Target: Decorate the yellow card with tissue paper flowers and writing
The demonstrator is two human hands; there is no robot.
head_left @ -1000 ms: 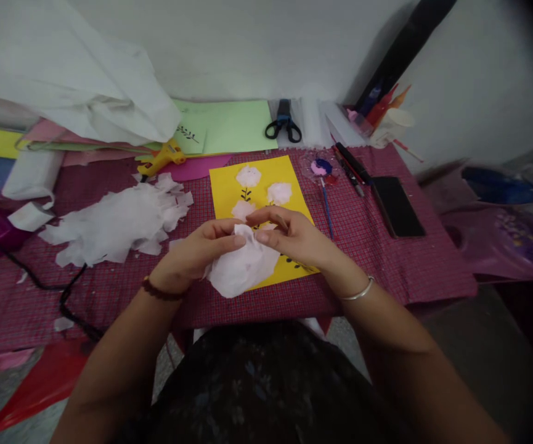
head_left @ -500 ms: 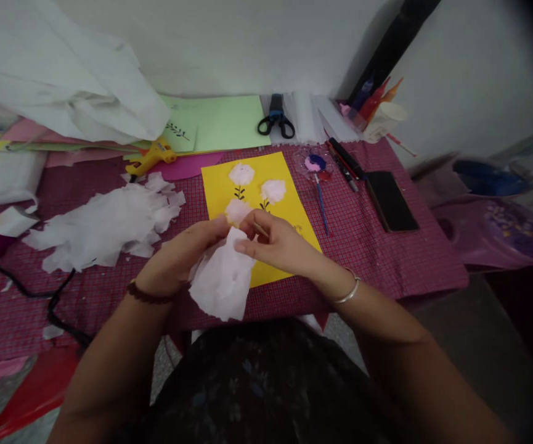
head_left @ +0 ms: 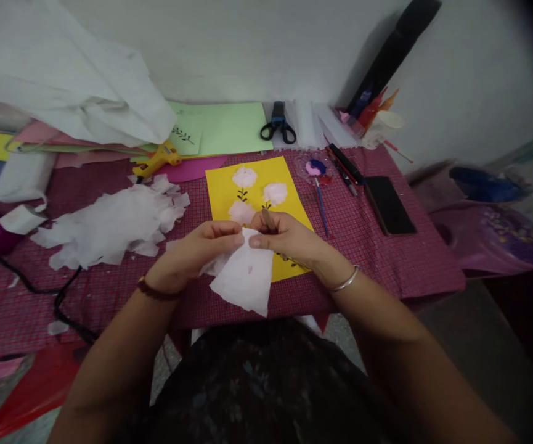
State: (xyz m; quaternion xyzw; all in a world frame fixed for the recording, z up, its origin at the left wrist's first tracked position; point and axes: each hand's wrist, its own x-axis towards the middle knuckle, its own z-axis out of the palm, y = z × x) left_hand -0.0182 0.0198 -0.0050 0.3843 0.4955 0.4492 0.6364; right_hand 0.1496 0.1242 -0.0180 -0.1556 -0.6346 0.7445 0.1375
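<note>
A person's two bare hands meet over a pink checked cloth-covered bench (head_left: 409, 265). A soft white sheet of thin, tissue-like paper (head_left: 246, 280) hangs between them, in front of the lower part of a bright yellow rectangular paper sheet (head_left: 220, 183). The left hand (head_left: 206, 246) and right hand (head_left: 289, 240) each have a closed grip—thumb against fingers—on its narrow top; a slim brown object (head_left: 268, 220) among the right fingers is unclear. The white paper looks light, limp and easily torn, unlikely to slip. A gentle fingertip pinch at the top edge—where the layers seem gathered—should suit it best.
</note>
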